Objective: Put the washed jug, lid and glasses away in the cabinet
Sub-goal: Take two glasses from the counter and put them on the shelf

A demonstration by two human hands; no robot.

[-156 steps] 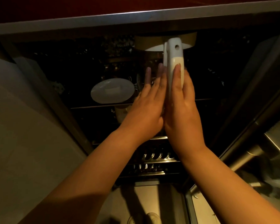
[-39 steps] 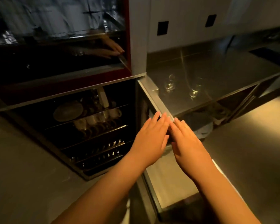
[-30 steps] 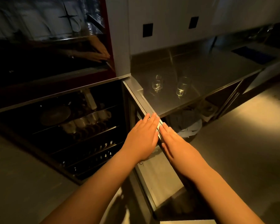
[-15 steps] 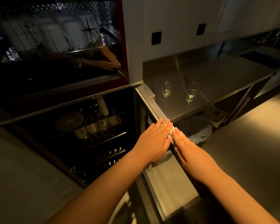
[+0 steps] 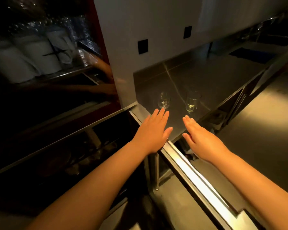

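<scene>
Two washed glasses wait on steel counter as my hands reach in

Left glass (image 5: pixel 164 100) sits at 12 o'clock off my left hand (image 5: pixel 154 132), right glass (image 5: pixel 191 101) at 1 o'clock off my right hand (image 5: pixel 201 140); both hands flat, fingers straight, holding nothing. Thin, light, prob. slick & breakable, so I'd take each round the bowl. Counter (image 5: pixel 214 77) is hard, shiny steel; open cabinet (image 5: pixel 70 156) at 9 o'clock, dim, racks w/ crockery.

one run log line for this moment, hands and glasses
phase: reaching | left hand: open, near left glass | right hand: open, near right glass | glasses: upright on counter
</scene>
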